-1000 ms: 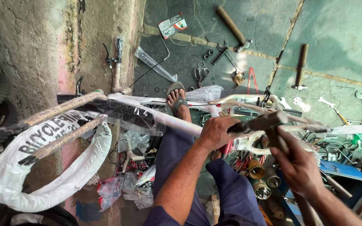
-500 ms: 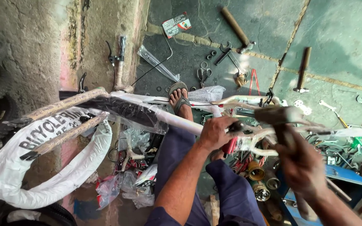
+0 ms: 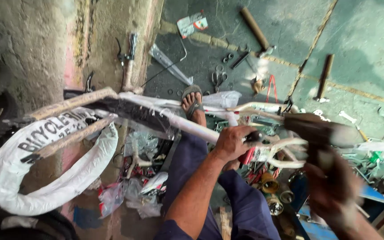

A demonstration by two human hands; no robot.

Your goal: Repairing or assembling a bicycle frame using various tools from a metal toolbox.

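A white bicycle frame [image 3: 174, 120], partly wrapped in clear plastic and brown paper, lies across my lap. My left hand [image 3: 233, 142] is closed around a short black tool [image 3: 253, 136] held against the frame's white tubes. My right hand [image 3: 332, 189], blurred by motion, grips the handle of a hammer. The dark hammer head [image 3: 314, 128] hangs just right of the black tool, a little apart from it. My sandalled foot [image 3: 193, 103] rests on the floor beyond the frame.
A white wrapped tyre [image 3: 45, 178] hangs on the frame at left by a rough wall. Hammers [image 3: 255, 29], pliers [image 3: 219, 79], spanners [image 3: 347, 117] and small parts lie on the green floor. Tins and plastic bags crowd the space below the frame.
The hammer and my right hand have shifted to the right and slightly down and are now motion-blurred. My left hand stays on the frame with the black tool.
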